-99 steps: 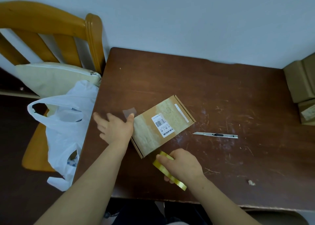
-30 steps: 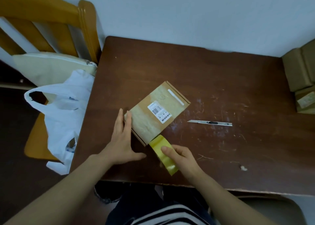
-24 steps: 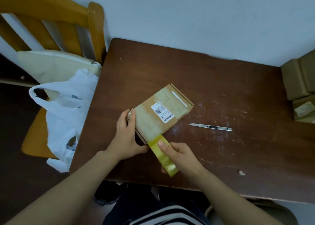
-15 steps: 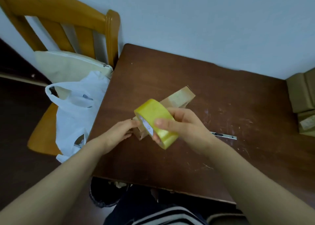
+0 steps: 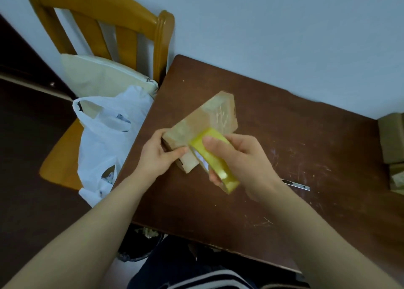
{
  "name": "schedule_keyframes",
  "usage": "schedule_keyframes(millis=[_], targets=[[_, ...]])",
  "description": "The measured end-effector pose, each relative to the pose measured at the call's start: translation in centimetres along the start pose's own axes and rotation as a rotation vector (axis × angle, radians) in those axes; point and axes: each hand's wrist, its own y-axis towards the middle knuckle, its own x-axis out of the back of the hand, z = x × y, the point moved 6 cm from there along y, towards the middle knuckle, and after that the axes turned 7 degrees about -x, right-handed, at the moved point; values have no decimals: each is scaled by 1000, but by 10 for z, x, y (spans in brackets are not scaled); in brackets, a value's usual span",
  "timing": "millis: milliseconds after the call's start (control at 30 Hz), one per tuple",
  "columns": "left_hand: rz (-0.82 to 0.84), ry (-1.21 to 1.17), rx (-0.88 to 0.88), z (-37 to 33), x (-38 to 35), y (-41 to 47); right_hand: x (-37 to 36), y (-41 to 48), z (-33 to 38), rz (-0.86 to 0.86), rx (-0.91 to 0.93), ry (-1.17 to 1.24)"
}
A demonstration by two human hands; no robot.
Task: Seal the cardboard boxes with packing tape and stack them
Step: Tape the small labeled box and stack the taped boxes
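A flat cardboard box point(image 5: 203, 118), partly covered in clear tape, is tilted up on edge above the dark wooden table point(image 5: 284, 135). My left hand point(image 5: 158, 156) grips its near left end, thumb on the front face. My right hand point(image 5: 236, 159) holds a yellow roll of packing tape point(image 5: 213, 159) against the box's near edge, fingers curled round the roll. The roll hides the box's lower right part.
A utility knife point(image 5: 297, 184) lies on the table right of my right wrist. More cardboard boxes point(image 5: 392, 140) stand at the right edge. A wooden chair point(image 5: 113, 26) with a cushion and a white plastic bag point(image 5: 105, 140) is on the left.
The box lay flat on the table with its label up; my left hand has lifted it onto its edge. My right hand has raised the tape roll from the table to the box.
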Motion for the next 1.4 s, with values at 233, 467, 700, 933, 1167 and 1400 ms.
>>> schedule_keyframes(millis=[233,467,700,933,1167,1400], targets=[[120,-275,153,9,-12,3,20,-20,-55,-83,-206,46],[28,-59,251,26,-5,12,9,11,-77,-26,-277,-27],[388,617,-149,18,-26,-9,13,40,-67,-73,-261,50],[281,612,-164,13,-35,-5,8,43,-67,-58,-267,-6],[358,729,-182,15,-35,2,24,11,-132,-100,-615,-252],[469,896,-66,9,-33,7,7,53,-134,9,-696,-573]])
